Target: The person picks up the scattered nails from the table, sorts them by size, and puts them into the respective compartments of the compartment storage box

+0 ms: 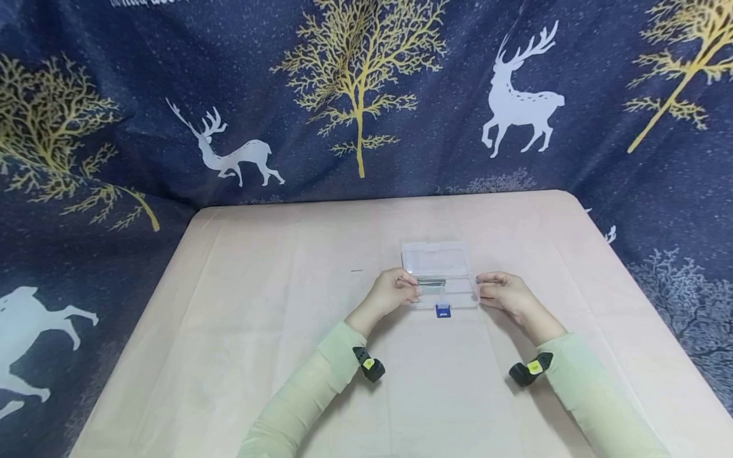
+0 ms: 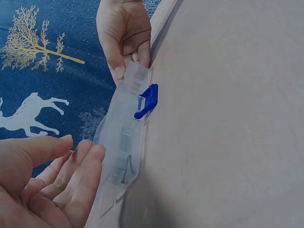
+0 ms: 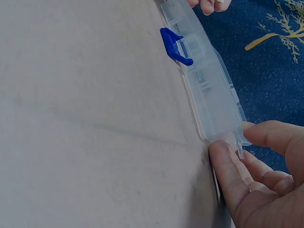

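Note:
A clear plastic compartment box [image 1: 460, 299] lies on the table, its transparent lid [image 1: 435, 259] folded back. Its blue latch [image 1: 443, 311] hangs at the near side. Thin metal nails or pins [image 1: 431, 283] lie together in a left compartment. At the box's left end is my left hand [image 1: 392, 289], fingers loosely bent; in the left wrist view its fingertips [image 2: 97, 151] come close to the box, and no held thing shows. My right hand [image 1: 509, 296] pinches the right end, with thumb and fingers [image 3: 221, 154] at that edge in the right wrist view.
One thin nail or pin [image 1: 357, 271] lies alone on the table, left of the box. A pale cloth covers the table [image 1: 258, 356]. Behind it hangs a dark blue curtain [image 1: 401, 159] with deer and trees. Each wrist wears a small black camera [image 1: 371, 367].

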